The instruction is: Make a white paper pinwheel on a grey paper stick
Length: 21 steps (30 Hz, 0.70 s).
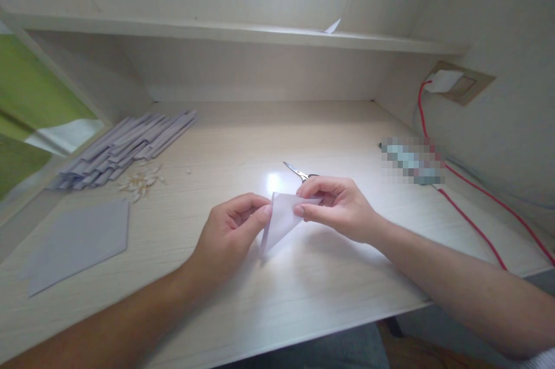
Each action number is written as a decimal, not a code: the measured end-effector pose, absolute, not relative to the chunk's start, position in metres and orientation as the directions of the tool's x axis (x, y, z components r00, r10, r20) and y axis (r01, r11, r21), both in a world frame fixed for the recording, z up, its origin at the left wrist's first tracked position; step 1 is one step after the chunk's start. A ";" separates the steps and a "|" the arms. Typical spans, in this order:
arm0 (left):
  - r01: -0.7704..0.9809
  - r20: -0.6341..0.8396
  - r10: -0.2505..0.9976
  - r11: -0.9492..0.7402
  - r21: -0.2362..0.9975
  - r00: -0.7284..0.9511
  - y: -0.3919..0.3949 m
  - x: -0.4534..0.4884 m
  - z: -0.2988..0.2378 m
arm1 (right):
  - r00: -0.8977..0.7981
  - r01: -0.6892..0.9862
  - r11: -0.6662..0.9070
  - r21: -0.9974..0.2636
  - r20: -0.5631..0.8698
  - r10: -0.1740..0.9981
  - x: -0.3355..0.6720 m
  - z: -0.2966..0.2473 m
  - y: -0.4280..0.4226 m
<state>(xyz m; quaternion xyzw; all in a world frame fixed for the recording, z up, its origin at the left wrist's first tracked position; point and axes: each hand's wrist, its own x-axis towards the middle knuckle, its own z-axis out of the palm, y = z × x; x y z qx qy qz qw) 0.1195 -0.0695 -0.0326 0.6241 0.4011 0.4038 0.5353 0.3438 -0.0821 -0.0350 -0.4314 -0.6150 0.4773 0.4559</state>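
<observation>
A small white paper triangle (281, 220) is held just above the desk (329, 276), its point hanging down toward me. My left hand (229, 233) pinches its left edge between thumb and fingers. My right hand (336, 207) pinches its upper right corner. Behind my right hand lies a pair of scissors (297, 172), blades pointing left, handles partly hidden by my fingers.
A stack of pale paper strips (124, 149) lies at the back left, with small paper scraps (141, 181) beside it. A flat grey sheet (80, 242) lies at the left front. A red cable (472, 207) runs along the right side from a wall socket (448, 81). A shelf (243, 33) hangs above.
</observation>
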 end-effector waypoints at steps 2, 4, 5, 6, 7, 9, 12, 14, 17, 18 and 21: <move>0.076 0.101 0.925 -0.138 0.987 0.367 -0.069 0.119 -0.033 | -0.209 0.111 0.167 -0.980 0.141 0.968 0.343 -0.036 -0.083; 0.097 0.115 0.923 -0.161 0.982 0.367 -0.070 0.118 -0.034 | -0.210 0.142 0.172 -0.975 0.140 0.968 0.343 -0.035 -0.083; 0.110 0.116 0.926 -0.165 0.980 0.359 -0.070 0.117 -0.034 | -0.209 0.161 0.180 -0.970 0.145 0.967 0.343 -0.035 -0.084; 0.123 0.115 0.930 -0.167 0.978 0.348 -0.071 0.117 -0.035 | -0.209 0.182 0.192 -0.964 0.153 0.966 0.343 -0.034 -0.085; 0.132 0.116 0.935 -0.168 0.977 0.336 -0.071 0.117 -0.036 | -0.209 0.205 0.208 -0.956 0.165 0.964 0.343 -0.033 -0.085; 0.146 0.123 0.941 -0.176 0.974 0.316 -0.072 0.117 -0.038 | -0.216 0.256 0.246 -0.935 0.193 0.957 0.342 -0.030 -0.087; 0.168 0.145 0.945 -0.200 0.965 0.292 -0.073 0.117 -0.038 | -0.236 0.318 0.285 -0.904 0.216 0.948 0.343 -0.027 -0.088; 0.184 0.164 0.944 -0.222 0.958 0.288 -0.072 0.117 -0.037 | -0.250 0.328 0.297 -0.897 0.221 0.943 0.343 -0.026 -0.088; 0.208 0.184 0.935 -0.253 0.945 0.303 -0.073 0.117 -0.035 | -0.259 0.315 0.306 -0.899 0.228 0.939 0.343 -0.027 -0.089; 0.213 0.185 0.933 -0.258 0.942 0.310 -0.073 0.117 -0.035 | -0.258 0.309 0.303 -0.901 0.227 0.939 0.343 -0.028 -0.089; 0.217 0.180 0.929 -0.258 0.941 0.323 -0.074 0.117 -0.034 | -0.247 0.294 0.278 -0.914 0.209 0.946 0.343 -0.028 -0.090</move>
